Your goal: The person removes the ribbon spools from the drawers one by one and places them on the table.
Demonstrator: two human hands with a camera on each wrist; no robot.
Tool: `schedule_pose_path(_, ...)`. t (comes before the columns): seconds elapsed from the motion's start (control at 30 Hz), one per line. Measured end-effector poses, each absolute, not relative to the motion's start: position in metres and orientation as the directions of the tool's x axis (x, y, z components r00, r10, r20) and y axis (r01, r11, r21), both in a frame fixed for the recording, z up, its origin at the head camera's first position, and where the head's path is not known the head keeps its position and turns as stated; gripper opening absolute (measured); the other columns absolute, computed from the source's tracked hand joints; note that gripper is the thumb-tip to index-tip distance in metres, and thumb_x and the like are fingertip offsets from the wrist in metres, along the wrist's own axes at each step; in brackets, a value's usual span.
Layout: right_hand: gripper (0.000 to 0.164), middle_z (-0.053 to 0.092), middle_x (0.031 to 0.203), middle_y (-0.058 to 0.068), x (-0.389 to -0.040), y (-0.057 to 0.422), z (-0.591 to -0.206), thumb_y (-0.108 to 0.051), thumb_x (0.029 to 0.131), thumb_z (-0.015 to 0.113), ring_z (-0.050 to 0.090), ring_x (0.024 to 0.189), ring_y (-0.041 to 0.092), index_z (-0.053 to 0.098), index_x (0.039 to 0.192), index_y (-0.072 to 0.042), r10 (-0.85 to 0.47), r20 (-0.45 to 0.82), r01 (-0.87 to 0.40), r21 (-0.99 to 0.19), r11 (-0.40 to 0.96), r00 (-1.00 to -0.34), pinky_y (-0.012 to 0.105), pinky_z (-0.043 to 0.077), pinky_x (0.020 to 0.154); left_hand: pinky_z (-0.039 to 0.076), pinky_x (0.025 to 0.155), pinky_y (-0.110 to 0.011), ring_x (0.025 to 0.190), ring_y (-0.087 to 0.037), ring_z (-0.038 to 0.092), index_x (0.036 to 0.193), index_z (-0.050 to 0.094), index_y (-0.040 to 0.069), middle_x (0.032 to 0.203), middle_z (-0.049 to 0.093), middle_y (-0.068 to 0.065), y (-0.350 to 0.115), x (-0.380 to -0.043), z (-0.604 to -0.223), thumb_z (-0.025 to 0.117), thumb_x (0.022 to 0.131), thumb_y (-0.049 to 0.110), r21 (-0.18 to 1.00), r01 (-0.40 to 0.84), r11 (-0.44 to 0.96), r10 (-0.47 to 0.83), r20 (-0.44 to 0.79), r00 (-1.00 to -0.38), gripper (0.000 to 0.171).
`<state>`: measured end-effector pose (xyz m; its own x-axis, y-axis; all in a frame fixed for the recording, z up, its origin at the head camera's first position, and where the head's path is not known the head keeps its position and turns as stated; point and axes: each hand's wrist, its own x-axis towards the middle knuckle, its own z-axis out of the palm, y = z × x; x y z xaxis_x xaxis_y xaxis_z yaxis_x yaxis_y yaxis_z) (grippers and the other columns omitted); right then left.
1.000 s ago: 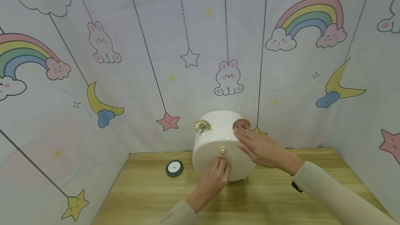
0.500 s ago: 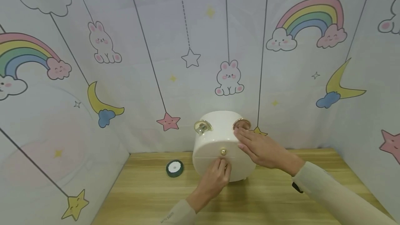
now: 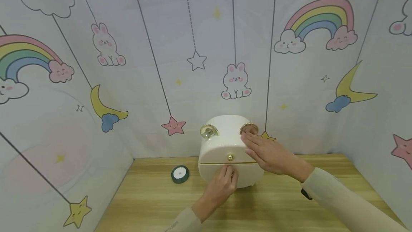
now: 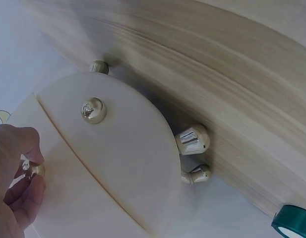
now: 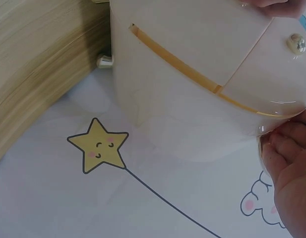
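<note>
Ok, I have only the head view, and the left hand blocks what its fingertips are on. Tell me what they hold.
Observer: The left wrist view shows the left hand pinching a gold knob on the front of the white box.

Operator: Look lower on the front. Report anything the hand hides from me.

Observer: There is a lower gold knob, uncovered, between the pinched one and the gold feet.

Operator: Check the side of the box by the right hand.

Observer: The right wrist view shows an orange strip along that side, just behind the edge of the front.
</note>
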<state>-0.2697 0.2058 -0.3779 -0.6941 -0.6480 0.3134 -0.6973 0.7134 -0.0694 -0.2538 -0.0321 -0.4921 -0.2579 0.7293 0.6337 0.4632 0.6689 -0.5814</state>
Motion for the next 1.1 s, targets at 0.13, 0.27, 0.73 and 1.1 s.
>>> schedule_pose_path(0.13,0.054,0.042,0.165,0.019,-0.269,0.206,-0.378,-0.028,0.112,0.045,0.044,0.152,0.038,0.041,0.158,0.0,-0.649,0.311,-0.698,-0.072,0.712,-0.694,0.056,0.043,0.12,0.058,0.074,-0.022,0.083,-0.015,0.065,0.099,0.074,0.006,0.092,0.068,-0.005,-0.033,-0.252,-0.494,0.029,0.105,-0.005,-0.579,0.474,0.663,0.728,0.646,-0.228,0.047)
schedule_pose_path(0.27,0.055,0.041,0.166,0.019,-0.269,0.207,-0.378,-0.029,0.113,0.044,0.044,0.153,0.038,0.04,0.159,0.0,-0.649,0.306,-0.697,-0.074,0.713,-0.697,0.056,0.043,0.12,0.059,0.074,-0.022,0.082,-0.014,0.066,0.099,0.075,0.006,0.09,0.068,-0.004,-0.033,-0.247,-0.494,0.029,0.105,-0.006,-0.58,0.483,0.657,0.731,0.646,-0.219,0.047)
schedule_pose_path(0.73,0.056,0.041,0.166,0.017,-0.268,0.206,-0.378,-0.032,0.113,0.044,0.043,0.153,0.037,0.04,0.159,-0.002,-0.639,0.306,-0.69,-0.092,0.718,-0.706,0.056,0.043,0.12,0.059,0.073,-0.022,0.082,-0.015,0.065,0.096,0.075,0.007,0.089,0.067,-0.005,-0.037,-0.225,-0.494,0.032,0.105,-0.006,-0.6,0.494,0.63,0.738,0.66,-0.139,0.046)
schedule_pose_path(1.1,0.054,0.045,0.164,0.018,-0.27,0.205,-0.38,-0.029,0.112,0.046,0.047,0.151,0.037,0.043,0.158,-0.001,-0.645,0.338,-0.702,-0.072,0.709,-0.686,0.056,0.044,0.118,0.059,0.077,-0.023,0.083,-0.016,0.064,0.098,0.074,0.005,0.09,0.067,-0.004,-0.04,-0.207,-0.491,0.039,0.103,-0.004,-0.6,0.52,0.608,0.753,0.643,-0.138,0.037)
